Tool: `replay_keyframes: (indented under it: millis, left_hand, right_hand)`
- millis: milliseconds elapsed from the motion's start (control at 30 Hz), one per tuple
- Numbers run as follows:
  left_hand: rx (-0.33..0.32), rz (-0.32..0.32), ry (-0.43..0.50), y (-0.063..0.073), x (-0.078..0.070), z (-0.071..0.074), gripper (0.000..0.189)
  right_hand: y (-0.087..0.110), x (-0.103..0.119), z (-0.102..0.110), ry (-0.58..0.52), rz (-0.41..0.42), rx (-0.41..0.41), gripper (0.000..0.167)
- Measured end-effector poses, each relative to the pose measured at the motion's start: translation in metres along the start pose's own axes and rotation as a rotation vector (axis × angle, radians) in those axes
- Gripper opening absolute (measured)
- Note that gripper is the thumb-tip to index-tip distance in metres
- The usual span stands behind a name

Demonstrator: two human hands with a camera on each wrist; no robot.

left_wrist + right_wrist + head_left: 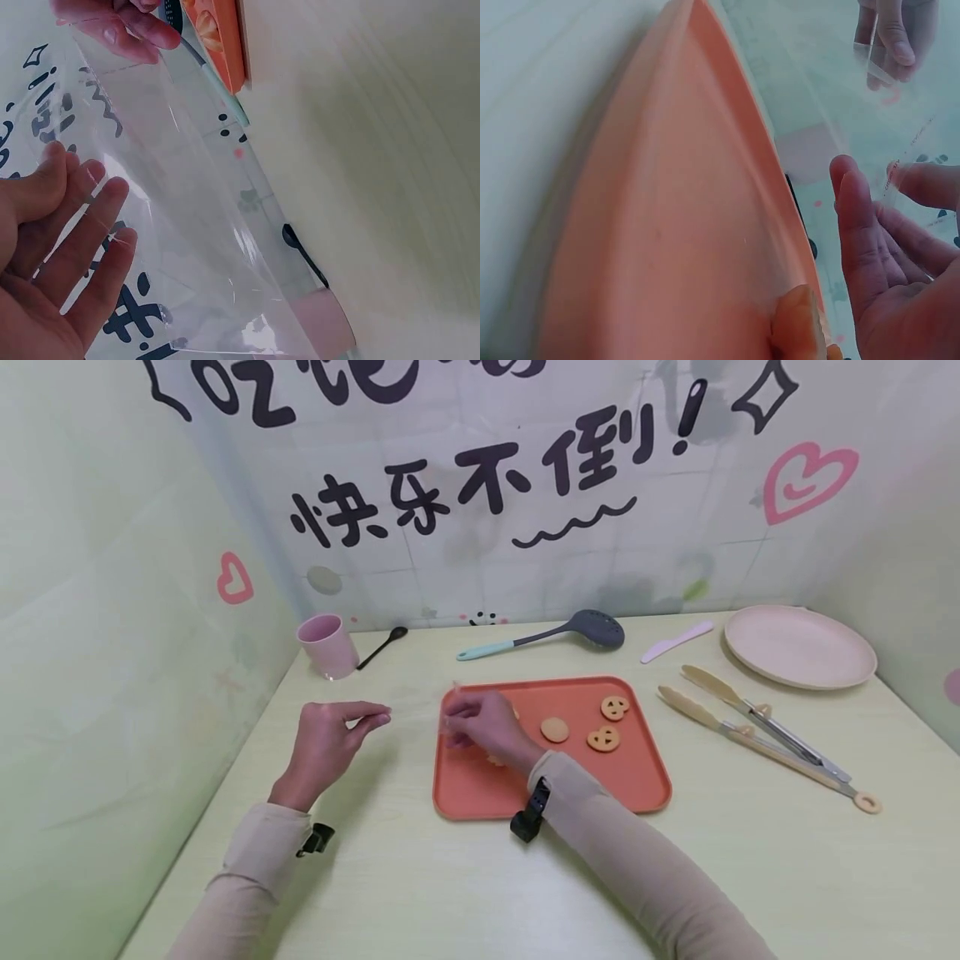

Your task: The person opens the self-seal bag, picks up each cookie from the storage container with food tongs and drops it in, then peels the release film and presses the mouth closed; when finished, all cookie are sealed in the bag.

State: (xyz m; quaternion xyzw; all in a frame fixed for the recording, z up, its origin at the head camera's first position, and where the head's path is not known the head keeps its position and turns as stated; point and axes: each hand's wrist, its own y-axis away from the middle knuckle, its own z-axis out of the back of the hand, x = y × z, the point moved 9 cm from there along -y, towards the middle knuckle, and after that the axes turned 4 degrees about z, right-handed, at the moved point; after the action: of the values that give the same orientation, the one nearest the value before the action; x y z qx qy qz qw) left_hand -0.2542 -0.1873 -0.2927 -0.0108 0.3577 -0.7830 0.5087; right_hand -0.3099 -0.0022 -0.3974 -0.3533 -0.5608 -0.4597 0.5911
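A clear plastic bag (202,217) stretches between the two hands; in the head view it is barely visible. My left hand (324,743) pinches one side of it between thumb and fingertips, above the table left of the tray. The right hand (483,722) pinches the opposite side over the left part of the orange-red tray (555,789). On that tray lie a round plain cookie (554,729) and two pretzel-shaped cookies (615,707) with cut-out holes. Other cookies are partly hidden under the right hand and forearm.
A pink cup (330,647) and a small black spoon (382,647) stand at the back left. Behind the tray lies a slotted spatula (592,628). To the right are a lilac knife (677,642), tongs (757,731) and a pink plate (798,647). Walls enclose the table.
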Motion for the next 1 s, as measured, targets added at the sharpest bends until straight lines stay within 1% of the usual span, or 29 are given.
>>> replay_keyframes:
  millis: [167, 233, 367, 467, 533, 600, 667, 733, 867, 933, 1000]
  left_hand:
    - [0.061, 0.018, 0.079, -0.001, 0.003, -0.008, 0.01]
    - [0.096, 0.035, 0.112, -0.002, 0.005, -0.012, 0.01]
    - [0.187, 0.081, 0.175, -0.002, 0.008, -0.02, 0.017]
    - [0.243, 0.106, 0.186, 0.0, 0.01, -0.026, 0.02]
    - [0.263, 0.109, 0.177, 0.001, 0.011, -0.028, 0.022]
    - [0.265, 0.102, 0.156, 0.0, 0.011, -0.028, 0.02]
    - [0.264, 0.1, 0.154, 0.0, 0.011, -0.026, 0.016]
    - [0.254, 0.118, 0.161, -0.001, 0.014, -0.025, 0.014]
    - [0.232, 0.177, 0.173, -0.002, 0.021, -0.022, 0.012]
    - [0.218, 0.188, 0.176, -0.001, 0.023, -0.022, 0.013]
    - [0.2, 0.182, 0.18, -0.001, 0.024, -0.021, 0.013]
  right_hand:
    - [-0.002, -0.001, -0.002, -0.031, -0.015, 0.042, 0.026]
    - [-0.004, 0.0, -0.001, -0.017, -0.01, 0.053, 0.026]
    - [-0.007, 0.006, 0.0, 0.033, 0.03, 0.059, 0.026]
    - [-0.008, 0.011, 0.0, 0.054, 0.055, 0.064, 0.029]
    - [-0.008, 0.013, -0.002, 0.053, 0.06, 0.08, 0.032]
    - [-0.008, 0.015, -0.004, 0.048, 0.061, 0.1, 0.035]
    - [-0.008, 0.016, -0.006, 0.052, 0.056, 0.115, 0.036]
    - [-0.007, 0.017, -0.007, 0.05, 0.049, 0.122, 0.037]
    - [-0.005, 0.017, -0.005, 0.084, 0.07, 0.119, 0.035]
    - [-0.002, 0.016, -0.001, 0.106, 0.074, 0.119, 0.033]
    - [0.002, 0.016, 0.006, 0.133, 0.072, 0.125, 0.034]
